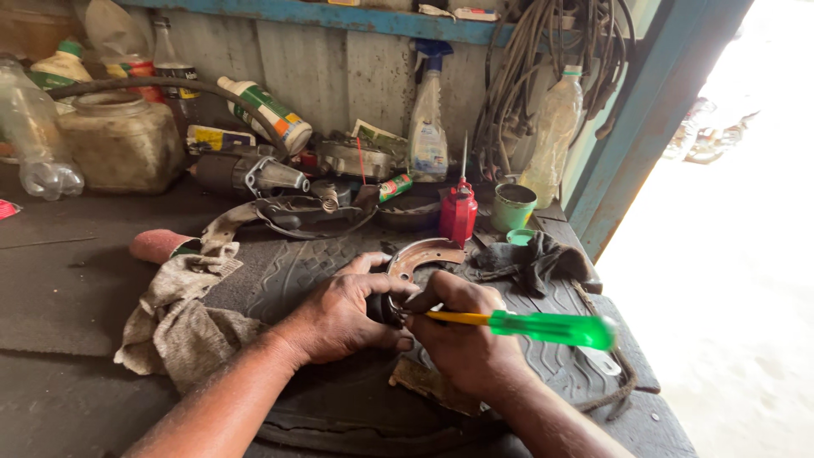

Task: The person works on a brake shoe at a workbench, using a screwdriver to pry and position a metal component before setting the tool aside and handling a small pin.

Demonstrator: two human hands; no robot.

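Fingers (383, 298) of the left hand (343, 315) are curled tight around a small dark round part (387, 309), thumb on top, holding it just above a worn tyre tread (297, 271) that lies flat on the table (59, 280), near the middle of its front edge. Beside it the right hand (462, 335) is closed around the yellow shaft of a screwdriver (526, 325), fingers wrapped fully over it, with the tip set against the dark part and the green see-through handle pointing out toward the table's right edge. Just behind both hands a rusty curved brake shoe (424, 254) rests on the tread. A dirty grey rag (182, 318) is bunched at the left of the tread, touching the left forearm, and a dark cloth (534, 261) lies crumpled toward the right edge. Further back stand a small red oil can (458, 214) with a thin spout and a green cup (513, 206), near each other. Along the table's back edge, against the corrugated wall, are a spray bottle (428, 127), several plastic bottles, a grimy jar (119, 140) and assorted metal parts; cables (526, 59) hang in the back right corner.
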